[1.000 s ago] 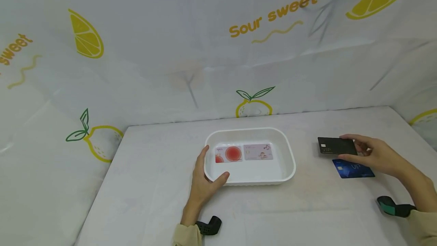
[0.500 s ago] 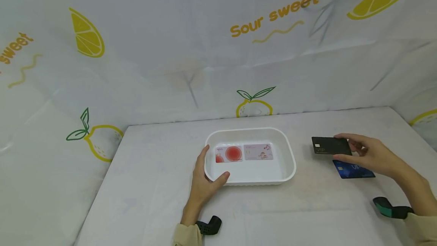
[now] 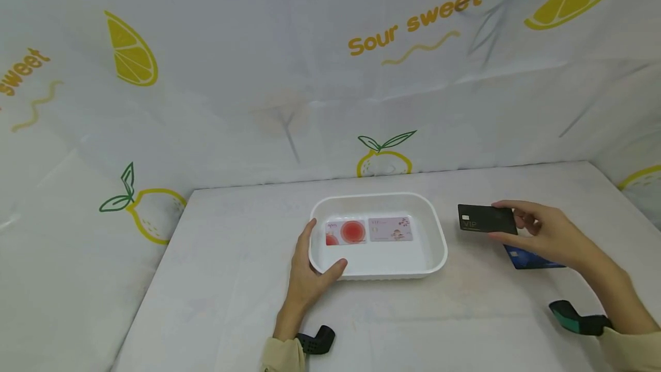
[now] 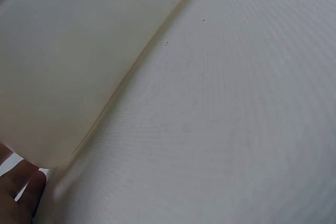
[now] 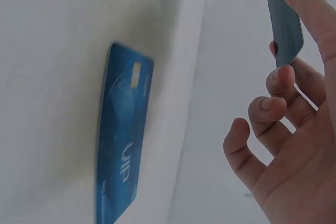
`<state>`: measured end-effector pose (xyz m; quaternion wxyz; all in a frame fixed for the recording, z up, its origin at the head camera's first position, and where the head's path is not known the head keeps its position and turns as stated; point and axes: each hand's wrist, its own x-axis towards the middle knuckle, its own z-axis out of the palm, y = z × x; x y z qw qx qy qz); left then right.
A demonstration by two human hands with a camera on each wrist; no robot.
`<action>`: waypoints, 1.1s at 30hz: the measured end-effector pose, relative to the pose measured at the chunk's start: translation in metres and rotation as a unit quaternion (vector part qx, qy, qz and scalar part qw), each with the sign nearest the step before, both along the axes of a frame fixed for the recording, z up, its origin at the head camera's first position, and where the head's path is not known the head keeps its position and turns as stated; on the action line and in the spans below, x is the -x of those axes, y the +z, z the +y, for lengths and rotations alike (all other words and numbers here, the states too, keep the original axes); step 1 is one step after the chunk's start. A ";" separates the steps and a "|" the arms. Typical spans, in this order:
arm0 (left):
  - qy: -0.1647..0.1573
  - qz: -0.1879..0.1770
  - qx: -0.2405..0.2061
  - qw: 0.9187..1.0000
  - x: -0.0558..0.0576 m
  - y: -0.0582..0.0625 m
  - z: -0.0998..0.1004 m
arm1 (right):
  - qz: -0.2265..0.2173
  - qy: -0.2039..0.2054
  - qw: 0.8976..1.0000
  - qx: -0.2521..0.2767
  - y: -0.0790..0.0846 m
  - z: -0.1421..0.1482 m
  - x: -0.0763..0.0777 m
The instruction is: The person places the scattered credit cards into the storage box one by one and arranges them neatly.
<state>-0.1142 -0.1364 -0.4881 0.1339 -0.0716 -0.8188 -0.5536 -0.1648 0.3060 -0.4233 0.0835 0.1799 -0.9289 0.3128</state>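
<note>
My right hand (image 3: 549,234) pinches the right end of a black VIP card (image 3: 485,219) between thumb and fingers, holding it above the table. In the right wrist view the card (image 5: 285,24) appears nearly edge-on, and the other fingers curl loosely beneath it. A blue VIP card (image 5: 125,135) lies on the table; in the head view the right hand partly covers it. My left hand (image 3: 304,280) grips the left end of a white plastic tray (image 3: 392,263), thumb over the near rim. Inside the tray lie a red-and-white card (image 3: 346,233) and a pink VIP card (image 3: 391,229), side by side.
A white cloth covers the table (image 3: 232,291). Behind it rises a white backdrop (image 3: 258,73) printed with lemons and lettering. Black wrist devices sit on the left wrist (image 3: 317,340) and right wrist (image 3: 578,320).
My right hand has moved left toward the tray with the black card, away from above the blue card. The left hand and the tray have stayed in place.
</note>
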 end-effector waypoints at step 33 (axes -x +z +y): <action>-0.001 -0.007 -0.003 1.000 0.000 0.000 0.000 | 0.022 0.034 0.999 0.013 0.026 -0.098 -0.012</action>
